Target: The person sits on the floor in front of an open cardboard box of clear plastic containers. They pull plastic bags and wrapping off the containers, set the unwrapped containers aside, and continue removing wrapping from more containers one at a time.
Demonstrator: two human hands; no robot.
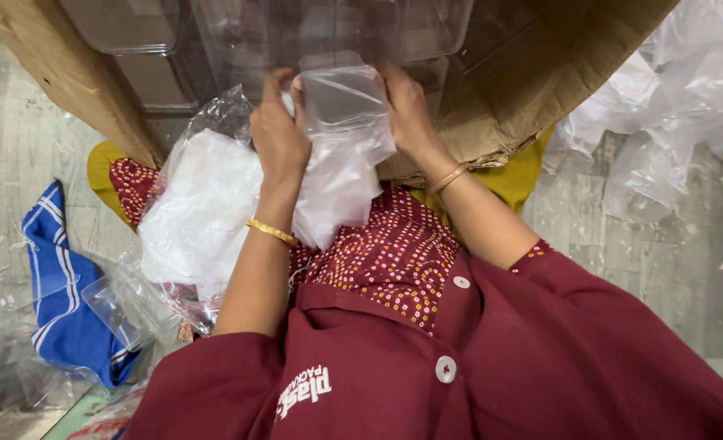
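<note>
Both of my hands hold a small clear plastic container (341,96) above my lap, in front of an open cardboard box (540,73). My left hand (278,130) grips its left side and my right hand (406,106) grips its right side. A thin clear plastic bag (341,175) hangs around and below the container. A larger clear bag with white contents (198,212) lies on my lap to the left. Each of my wrists carries a gold bangle.
Clear plastic containers (133,28) are stacked inside the cardboard box. A heap of crumpled clear bags (679,98) lies on the floor at the right. A blue striped cloth (60,285) and loose clear plastic lie at the left on the grey tiled floor.
</note>
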